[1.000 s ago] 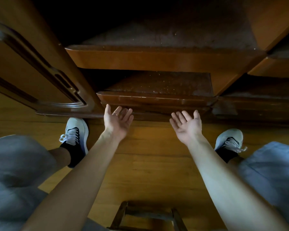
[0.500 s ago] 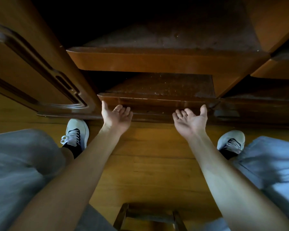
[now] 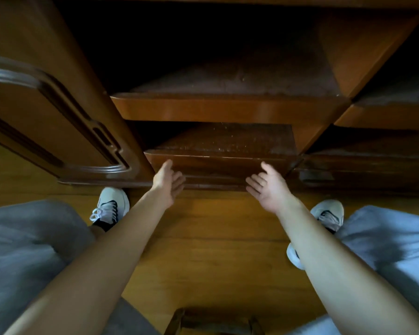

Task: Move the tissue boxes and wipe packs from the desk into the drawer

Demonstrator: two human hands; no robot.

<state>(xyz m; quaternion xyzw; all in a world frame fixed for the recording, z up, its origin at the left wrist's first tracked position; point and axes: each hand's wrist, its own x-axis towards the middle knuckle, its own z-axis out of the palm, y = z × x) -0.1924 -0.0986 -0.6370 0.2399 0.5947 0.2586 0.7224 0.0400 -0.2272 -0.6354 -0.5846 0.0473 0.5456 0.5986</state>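
Both hands reach palms-up toward the front of the lowest drawer at frame centre, probably to pull or push it. Left hand and right hand: grip released, holding nothing. No tissue boxes or wipe packs visible; drawer interior looks bare.

Just the one camera here, head-mounted and wide-angle, tilted steeply down and forward. It looks along both bare forearms, so the left hand and right hand land mid-frame, fairly close. Beyond the fingertips sit the stepped wooden drawer fronts; behind the wrists, nearer the lens, you get knees, shoes and wooden floor. Edges bend noticeably.
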